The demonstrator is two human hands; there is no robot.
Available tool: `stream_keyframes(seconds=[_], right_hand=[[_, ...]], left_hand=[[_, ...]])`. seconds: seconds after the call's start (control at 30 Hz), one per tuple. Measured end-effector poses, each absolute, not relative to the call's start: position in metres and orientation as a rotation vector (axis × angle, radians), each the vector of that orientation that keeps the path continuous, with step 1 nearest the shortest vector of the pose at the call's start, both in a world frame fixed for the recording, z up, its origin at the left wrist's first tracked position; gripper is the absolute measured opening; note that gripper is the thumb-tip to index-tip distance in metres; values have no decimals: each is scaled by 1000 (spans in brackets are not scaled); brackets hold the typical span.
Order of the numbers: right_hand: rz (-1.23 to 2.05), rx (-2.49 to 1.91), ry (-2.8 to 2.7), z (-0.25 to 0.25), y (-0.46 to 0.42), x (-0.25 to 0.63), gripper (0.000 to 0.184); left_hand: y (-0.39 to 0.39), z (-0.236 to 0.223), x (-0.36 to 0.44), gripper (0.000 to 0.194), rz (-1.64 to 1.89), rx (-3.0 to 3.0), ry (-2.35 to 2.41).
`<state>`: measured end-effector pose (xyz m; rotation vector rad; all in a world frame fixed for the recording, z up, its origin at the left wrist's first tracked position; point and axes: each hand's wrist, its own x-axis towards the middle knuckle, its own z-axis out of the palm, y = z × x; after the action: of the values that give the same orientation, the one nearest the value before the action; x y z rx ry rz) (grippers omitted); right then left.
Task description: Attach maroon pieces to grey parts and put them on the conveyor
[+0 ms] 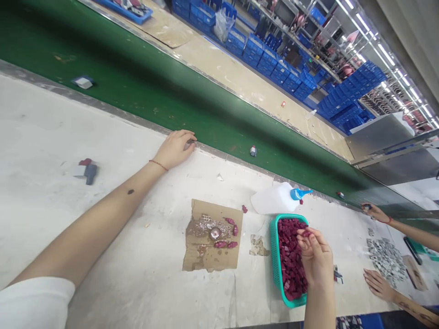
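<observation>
My right hand (317, 251) is raised over the right side of a green basket (275, 256). Its thumb and fingers pinch a small maroon plastic piece (306, 233). Many like pieces (291, 260) fill the basket. My left hand (176, 148) lies at the near edge of the green belt, fingers curled; something small and dark shows between thumb and fingers, its kind unclear. Between the hands, a torn cardboard sheet (197, 260) carries a wet, shiny smear, a small round metal cap (215, 233) and several maroon pieces (226, 244).
A white bottle with a blue nozzle (272, 199) lies behind the basket. Small assemblies (253, 151) sit on the green belt (226, 132); another (87, 171) is on the table at left. At right, a co-worker's hands (379, 283) are near a pile of grey pieces (386, 258).
</observation>
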<state>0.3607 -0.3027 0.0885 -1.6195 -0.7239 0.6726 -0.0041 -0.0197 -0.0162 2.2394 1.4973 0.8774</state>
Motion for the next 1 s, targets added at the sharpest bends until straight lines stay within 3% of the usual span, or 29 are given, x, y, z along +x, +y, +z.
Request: stream_keyframes(seconds=[0.33,0.57,1.0], right_hand=[[894,-1646,-1455,65,-282,244,21],[719,-1479,-1994,46,-261,223,19],[498,-1296,-2270,39,-256,226,19]], left_hand=[[-19,-16,-3,32,917,2241,1460],[-16,-16,-2,30,910,2254,1476],[-15,-13,-1,28,899,2263,1478]])
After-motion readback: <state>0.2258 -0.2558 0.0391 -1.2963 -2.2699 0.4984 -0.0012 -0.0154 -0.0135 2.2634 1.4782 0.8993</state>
